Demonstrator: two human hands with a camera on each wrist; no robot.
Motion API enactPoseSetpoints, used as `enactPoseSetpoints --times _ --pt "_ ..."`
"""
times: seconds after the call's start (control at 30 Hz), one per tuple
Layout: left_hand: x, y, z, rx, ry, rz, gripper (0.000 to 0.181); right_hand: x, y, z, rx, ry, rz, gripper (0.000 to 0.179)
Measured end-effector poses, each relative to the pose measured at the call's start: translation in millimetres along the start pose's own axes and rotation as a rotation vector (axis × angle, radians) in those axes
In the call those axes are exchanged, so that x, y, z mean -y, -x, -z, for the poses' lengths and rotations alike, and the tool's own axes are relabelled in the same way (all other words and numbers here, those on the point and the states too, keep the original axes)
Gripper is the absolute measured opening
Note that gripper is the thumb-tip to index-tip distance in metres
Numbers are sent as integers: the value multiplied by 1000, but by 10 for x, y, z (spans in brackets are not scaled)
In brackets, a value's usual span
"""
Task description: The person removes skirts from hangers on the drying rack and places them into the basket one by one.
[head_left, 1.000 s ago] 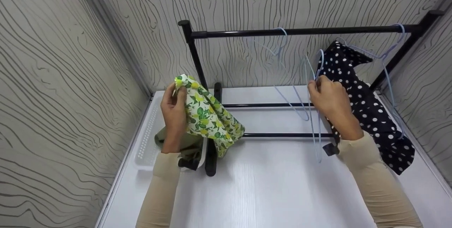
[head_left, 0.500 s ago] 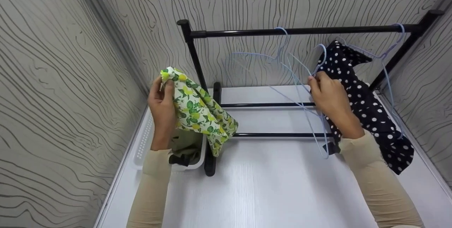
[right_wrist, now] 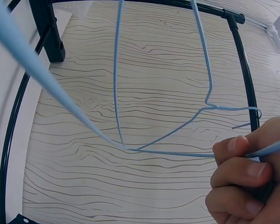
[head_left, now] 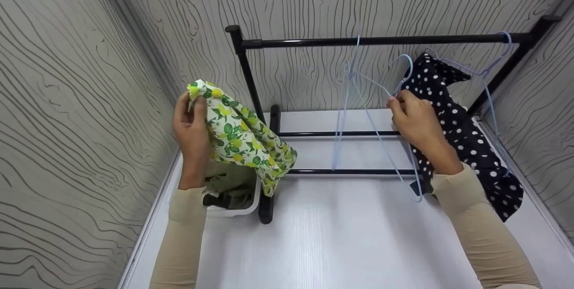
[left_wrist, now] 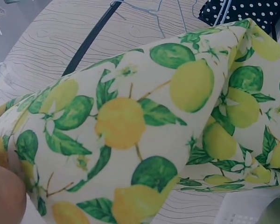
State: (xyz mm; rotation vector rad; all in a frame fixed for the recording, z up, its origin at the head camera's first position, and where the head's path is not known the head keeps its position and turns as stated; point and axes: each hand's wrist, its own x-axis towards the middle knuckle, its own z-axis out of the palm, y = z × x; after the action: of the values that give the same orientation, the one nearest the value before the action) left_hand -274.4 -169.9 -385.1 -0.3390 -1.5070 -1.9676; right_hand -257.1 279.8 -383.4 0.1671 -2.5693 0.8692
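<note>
My left hand pinches the upper corner of a lemon-print cloth garment, which hangs folded and slanting down to the right. This garment fills most of the left wrist view, and its exact cut is hidden by the folds. In my right hand is a light blue wire hanger, gripped just below its hook with the fingers curled round the wire. The hook points up, free of the rack's rail. A second blue hanger hangs bare from the rail, turned nearly edge-on in the head view.
The black clothes rack spans the white table. At its right end, a dark polka-dot garment hangs on another blue hanger. Below my left hand, a white basket holds olive-green cloth. Patterned walls enclose the space.
My left hand has moved left and up with the lemon-print garment. The hanger in my right hand has tilted, its lower end swinging right. The bare hanger on the rail has swung round.
</note>
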Motion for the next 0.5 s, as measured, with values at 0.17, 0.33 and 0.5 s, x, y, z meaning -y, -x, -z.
enactPoseSetpoints --times 0.17,0.33,0.5 --pt "-88 -63 63 -23 1 -42 27 33 -33 28 -25 -7 8 40" --pt "-180 -109 128 -34 -14 -65 29 57 -54 53 -31 -12 4 39" --pt "-238 -179 194 -45 -22 -95 28 51 -73 72 -41 1 -8 39"
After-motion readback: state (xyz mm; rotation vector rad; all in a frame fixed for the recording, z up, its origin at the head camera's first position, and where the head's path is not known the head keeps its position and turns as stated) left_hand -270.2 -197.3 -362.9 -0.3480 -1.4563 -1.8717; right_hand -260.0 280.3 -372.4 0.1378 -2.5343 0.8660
